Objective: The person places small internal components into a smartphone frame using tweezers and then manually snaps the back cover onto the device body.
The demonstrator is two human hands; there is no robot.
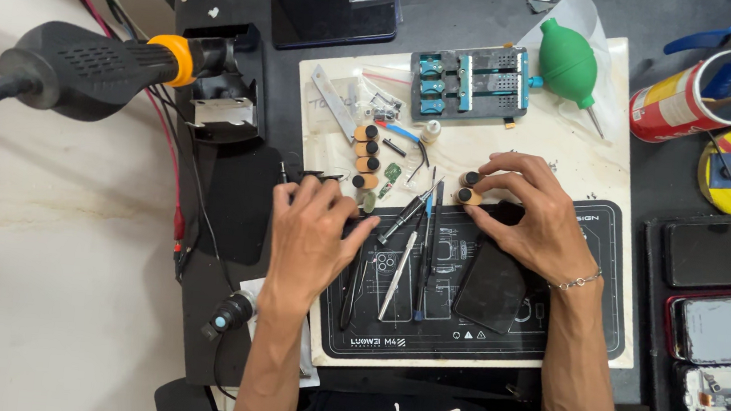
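Note:
My left hand (314, 227) rests on the left edge of a black repair mat (568, 332), its fingertips on a thin black tool (319, 175) near the mat's top corner. My right hand (530, 217) lies over the mat's upper middle. Its fingertips touch two small tan cylinders with black caps (468, 187). A dark phone (489, 291) lies face down on the mat under my right wrist. Tweezers and thin screwdrivers (415, 246) lie on the mat between my hands. A row of several more tan, black-capped cylinders (366, 155) stands just above my left hand.
A hot-air gun (93, 68) sits in its holder at left. On the white board are a blue-grey phone clamp (469, 81) and a green rubber blower (566, 66). A red can (684, 102) stands at the right, several phones (726, 307) lie below it, and a dark phone (334, 17) lies at top.

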